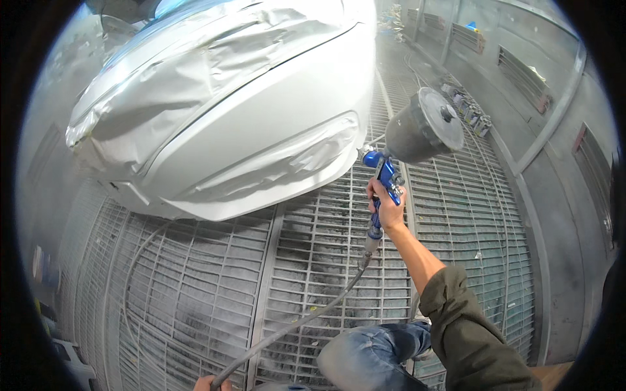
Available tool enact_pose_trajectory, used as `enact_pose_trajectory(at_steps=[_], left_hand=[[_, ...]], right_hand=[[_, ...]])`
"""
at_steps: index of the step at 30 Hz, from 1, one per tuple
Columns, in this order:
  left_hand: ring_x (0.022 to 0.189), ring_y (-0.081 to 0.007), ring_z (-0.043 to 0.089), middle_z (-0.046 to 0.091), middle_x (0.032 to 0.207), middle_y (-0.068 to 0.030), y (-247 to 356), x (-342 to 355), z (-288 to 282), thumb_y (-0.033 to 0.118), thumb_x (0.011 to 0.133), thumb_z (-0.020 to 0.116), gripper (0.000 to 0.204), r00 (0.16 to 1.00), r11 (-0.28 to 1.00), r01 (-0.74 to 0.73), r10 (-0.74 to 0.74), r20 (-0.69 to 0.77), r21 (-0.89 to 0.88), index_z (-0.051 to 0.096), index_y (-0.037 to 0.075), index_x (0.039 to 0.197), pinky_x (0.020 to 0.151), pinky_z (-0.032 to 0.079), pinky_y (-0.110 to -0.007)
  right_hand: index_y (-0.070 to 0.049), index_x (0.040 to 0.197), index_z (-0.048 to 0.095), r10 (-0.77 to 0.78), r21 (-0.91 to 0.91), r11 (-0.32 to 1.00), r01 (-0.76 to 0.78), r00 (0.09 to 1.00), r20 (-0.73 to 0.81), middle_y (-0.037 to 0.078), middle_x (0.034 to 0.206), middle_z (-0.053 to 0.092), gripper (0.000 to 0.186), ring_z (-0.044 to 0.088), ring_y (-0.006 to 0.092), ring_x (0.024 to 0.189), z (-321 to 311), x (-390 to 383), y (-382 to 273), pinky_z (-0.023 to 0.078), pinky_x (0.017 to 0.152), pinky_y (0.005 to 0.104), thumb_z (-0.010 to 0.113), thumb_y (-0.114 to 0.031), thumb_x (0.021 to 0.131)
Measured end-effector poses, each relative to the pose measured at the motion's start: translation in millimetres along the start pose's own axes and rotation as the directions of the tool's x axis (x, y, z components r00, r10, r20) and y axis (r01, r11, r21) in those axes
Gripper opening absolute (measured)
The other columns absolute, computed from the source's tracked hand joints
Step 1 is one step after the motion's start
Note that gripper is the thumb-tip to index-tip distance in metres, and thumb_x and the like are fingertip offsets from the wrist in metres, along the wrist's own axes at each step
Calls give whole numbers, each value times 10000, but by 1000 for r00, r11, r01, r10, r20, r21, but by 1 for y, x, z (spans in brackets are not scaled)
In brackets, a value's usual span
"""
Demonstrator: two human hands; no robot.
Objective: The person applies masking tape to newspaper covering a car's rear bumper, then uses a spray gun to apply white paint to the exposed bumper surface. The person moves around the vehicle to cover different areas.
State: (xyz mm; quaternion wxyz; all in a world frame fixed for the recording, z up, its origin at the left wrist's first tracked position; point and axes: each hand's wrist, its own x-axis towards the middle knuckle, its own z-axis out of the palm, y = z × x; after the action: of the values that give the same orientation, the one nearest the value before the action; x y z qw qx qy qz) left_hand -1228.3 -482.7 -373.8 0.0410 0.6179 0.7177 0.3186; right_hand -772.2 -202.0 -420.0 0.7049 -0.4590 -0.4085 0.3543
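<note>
Sleeve (pixel 475 332), spray gun (pixel 387 174), grated floor (pixel 313 260), grey wall (pixel 568 313).

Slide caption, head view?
Right grip on a blue spray gun, left grip on its grey hose, beside a partly masked white car.

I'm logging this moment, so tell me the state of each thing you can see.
Right hand: closed around the spray gun
Left hand: gripping the hose, partly out of frame
Spray gun: held up, nozzle toward the car body
Cup: lidded, tilted
Hose: attached to the spray gun
Covering sheet: wrinkled, over part of the car body
Floor grate: dusty-looking
</note>
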Motion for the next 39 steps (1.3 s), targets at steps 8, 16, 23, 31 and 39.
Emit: enact_pose_trajectory(at_steps=[8, 16, 23, 31, 39], left_hand=[[461, -180, 386, 416, 523, -63, -38, -12, -28, 55, 684, 686, 125, 971, 981, 186, -193, -143, -59, 569, 15, 669, 481, 304, -342], [572, -261, 456, 441, 621, -104, -97, -53, -111, 91, 829, 691, 104, 890, 916, 382, -327, -317, 126, 619, 35, 778, 561, 396, -373], [552, -171, 341, 387, 587, -40, -118, -65, -143, 102, 869, 642, 169, 752, 909, 398, -403, -521, -127, 576, -5, 756, 525, 308, -372], [615, -273, 498, 599, 686, -147, -75, -35, -130, 200, 931, 645, 204, 774, 857, 502, -504, -383, -114, 708, 7, 922, 626, 423, -410], [599, -331, 513, 583, 664, -170, 22, 13, -65, 233, 871, 702, 225, 925, 924, 379, -379, -20, 47, 666, 14, 835, 598, 437, -442]], right_hand=[[-68, 1096, 586, 89, -125, 990, -61, 967, 237, -61, 709, 504, 172, 433, 22, 544, 101, -73, -23, 330, 459, 197, 633, -115, 938], [-73, 1527, 345, -24, -321, 919, 229, 845, 534, 187, 1139, 676, 645, 635, 245, 875, 284, -129, -28, 511, 820, 405, 604, -133, 939], [-86, 1469, 463, 73, -365, 915, 173, 817, 571, 171, 913, 657, 600, 616, 229, 772, 414, -137, -21, 505, 732, 368, 569, -125, 880], [-74, 1478, 442, 73, -399, 904, 156, 862, 502, 213, 874, 653, 651, 628, 270, 790, 304, -90, -109, 498, 792, 379, 569, -145, 844], [-34, 1146, 608, 294, -586, 801, -125, 934, 202, 22, 761, 578, 304, 546, 118, 671, 124, 18, -227, 473, 614, 300, 646, -213, 904]])
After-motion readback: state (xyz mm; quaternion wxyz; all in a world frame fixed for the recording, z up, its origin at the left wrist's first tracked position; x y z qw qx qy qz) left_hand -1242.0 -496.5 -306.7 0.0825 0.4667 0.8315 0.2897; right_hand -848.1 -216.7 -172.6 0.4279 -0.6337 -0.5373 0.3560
